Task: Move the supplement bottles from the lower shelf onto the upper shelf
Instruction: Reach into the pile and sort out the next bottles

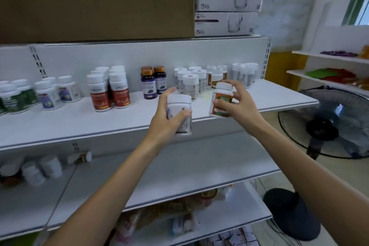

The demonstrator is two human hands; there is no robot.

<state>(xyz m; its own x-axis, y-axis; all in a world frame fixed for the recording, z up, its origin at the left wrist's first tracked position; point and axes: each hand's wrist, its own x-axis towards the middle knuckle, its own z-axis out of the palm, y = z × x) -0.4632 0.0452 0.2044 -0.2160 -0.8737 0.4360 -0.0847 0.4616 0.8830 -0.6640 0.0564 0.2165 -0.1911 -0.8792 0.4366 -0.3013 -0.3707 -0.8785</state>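
My left hand (169,115) grips a white bottle with a pale label (180,109), held in the air just in front of the upper shelf's front edge (99,134). My right hand (237,102) holds a white-capped bottle with an orange and green label (221,99) at the upper shelf's front edge, its base at or just above the board. Several supplement bottles (117,88) stand in groups along the back of the upper shelf. On the lower shelf (179,168), a few white bottles (43,170) remain at the far left, one lying on its side.
A large cardboard box (95,2) and two stacked white cartons (227,12) sit on the top shelf. A black floor fan (327,124) stands to the right. Side shelves (329,66) carry colourful goods. Packets fill the bottom shelf (179,217).
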